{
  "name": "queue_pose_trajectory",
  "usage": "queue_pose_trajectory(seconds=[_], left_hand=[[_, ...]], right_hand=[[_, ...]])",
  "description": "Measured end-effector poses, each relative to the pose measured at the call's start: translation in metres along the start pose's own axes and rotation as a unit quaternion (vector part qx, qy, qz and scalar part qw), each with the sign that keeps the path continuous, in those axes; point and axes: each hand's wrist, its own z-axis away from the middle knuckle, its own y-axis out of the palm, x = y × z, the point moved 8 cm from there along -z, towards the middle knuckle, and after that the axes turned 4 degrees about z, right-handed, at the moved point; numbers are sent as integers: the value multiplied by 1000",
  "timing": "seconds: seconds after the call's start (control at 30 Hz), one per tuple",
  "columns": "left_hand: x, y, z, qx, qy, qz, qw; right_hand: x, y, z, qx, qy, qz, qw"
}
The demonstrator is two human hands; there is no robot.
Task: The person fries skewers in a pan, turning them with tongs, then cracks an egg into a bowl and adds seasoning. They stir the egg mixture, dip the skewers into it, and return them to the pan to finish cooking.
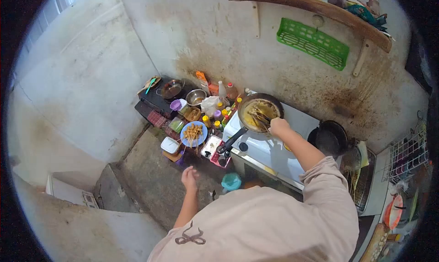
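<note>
Gripping thin sticks, too blurred to count, in one frying pan of yellowish oil on one white stove, with the closed fingers of the right hand. Holding the left hand half-curled, empty. Counting nearby: one blue plate of browned skewers, one metal bowl.

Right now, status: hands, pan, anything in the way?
Right hand at frying pan. Left hand empty, off stove. Pan handle juts out at stove's edge.

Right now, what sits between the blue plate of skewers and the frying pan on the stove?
In the head view, small bottles, some yellow-capped, and the edge of the white stove lie between plate and pan.
</note>
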Motion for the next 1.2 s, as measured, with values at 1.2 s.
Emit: queue_pose_trajectory(seconds=[1.2], left_hand=[[15,-27,-97,116,-58,4,992]], right_hand=[[24,-13,-17,-14,188,-17,982]])
